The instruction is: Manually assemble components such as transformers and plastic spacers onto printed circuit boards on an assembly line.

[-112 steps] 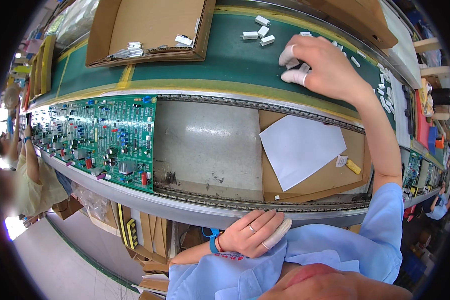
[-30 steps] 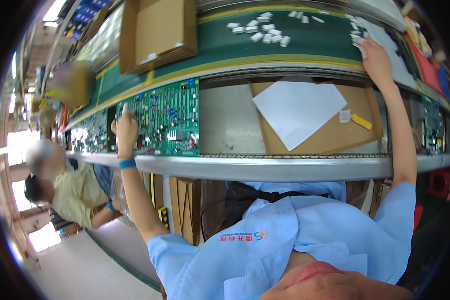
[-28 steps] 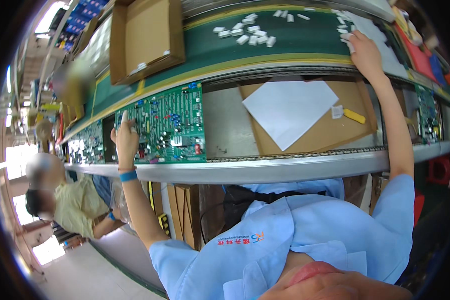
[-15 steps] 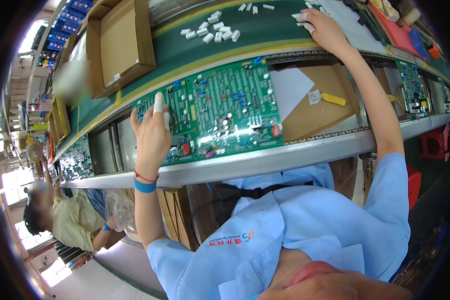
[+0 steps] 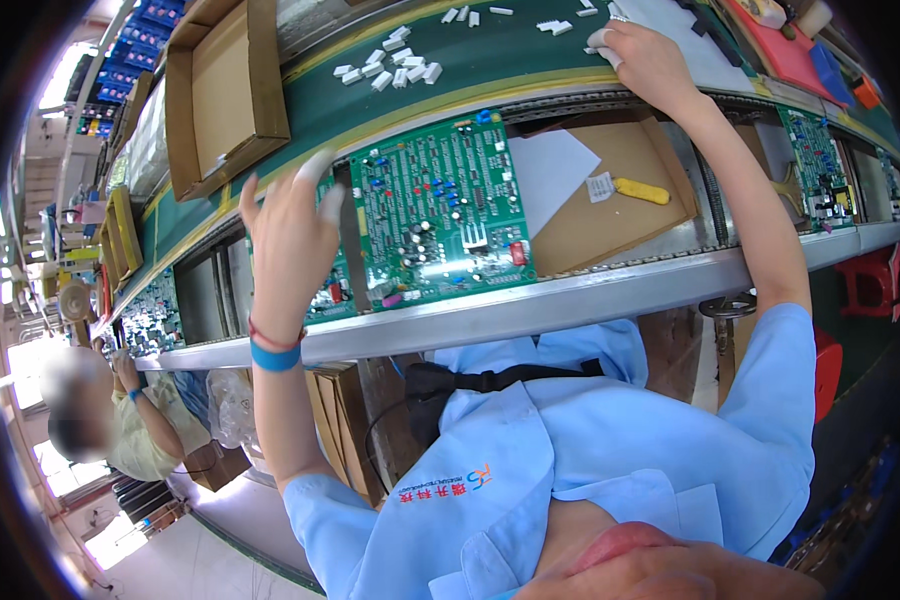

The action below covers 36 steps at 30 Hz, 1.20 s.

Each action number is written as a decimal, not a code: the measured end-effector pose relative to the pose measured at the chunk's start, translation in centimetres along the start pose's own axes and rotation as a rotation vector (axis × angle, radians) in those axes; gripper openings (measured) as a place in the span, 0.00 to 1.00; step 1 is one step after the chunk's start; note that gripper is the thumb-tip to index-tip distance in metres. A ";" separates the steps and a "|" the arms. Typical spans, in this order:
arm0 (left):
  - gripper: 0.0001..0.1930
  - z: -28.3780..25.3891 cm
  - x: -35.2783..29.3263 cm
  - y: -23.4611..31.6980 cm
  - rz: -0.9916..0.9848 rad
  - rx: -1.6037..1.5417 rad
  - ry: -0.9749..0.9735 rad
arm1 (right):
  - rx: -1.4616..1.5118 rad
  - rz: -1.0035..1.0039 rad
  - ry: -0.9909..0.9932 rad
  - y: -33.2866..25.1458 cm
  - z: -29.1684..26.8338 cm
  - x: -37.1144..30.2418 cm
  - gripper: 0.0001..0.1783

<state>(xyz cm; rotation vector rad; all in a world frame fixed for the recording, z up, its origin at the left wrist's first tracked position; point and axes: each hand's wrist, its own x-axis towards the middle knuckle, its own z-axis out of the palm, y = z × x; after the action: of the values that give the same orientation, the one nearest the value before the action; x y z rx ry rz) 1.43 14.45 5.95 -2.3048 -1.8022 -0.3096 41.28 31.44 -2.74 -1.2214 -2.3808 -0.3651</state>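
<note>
My left hand (image 5: 295,235) hovers with fingers spread over the left green circuit board (image 5: 335,290), partly hiding it. White covers sit on some of its fingertips. A second green circuit board (image 5: 440,210), filled with small parts, lies just right of it on the rails, a narrow dark gap between the two. My right hand (image 5: 650,62) reaches to the far bench beside a white sheet (image 5: 705,55). Its covered fingers are bent together near small white blocks (image 5: 555,27); what they grip is hidden. More white blocks (image 5: 390,62) lie loose to the left.
A cardboard box (image 5: 225,90) stands on the green bench at far left. Between the rails, a cardboard tray (image 5: 610,225) holds paper and a yellow-handled tool (image 5: 642,190). Another circuit board (image 5: 820,170) sits farther right. A co-worker (image 5: 145,440) works at lower left.
My left hand has lifted and its fingers have spread; a gap now shows between the two boards. My right hand has shifted slightly, uncovering white blocks. The view has moved a little.
</note>
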 end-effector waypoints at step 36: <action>0.06 -5.1 -0.3 4.6 0.220 -0.640 0.126 | 0.383 0.247 0.116 -4.0 -4.4 1.0 0.08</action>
<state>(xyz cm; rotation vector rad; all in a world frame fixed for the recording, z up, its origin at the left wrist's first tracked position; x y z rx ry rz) 5.62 11.67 10.63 -2.7726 -1.5158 -1.0994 38.65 27.95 1.47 -1.2499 -2.0476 0.0940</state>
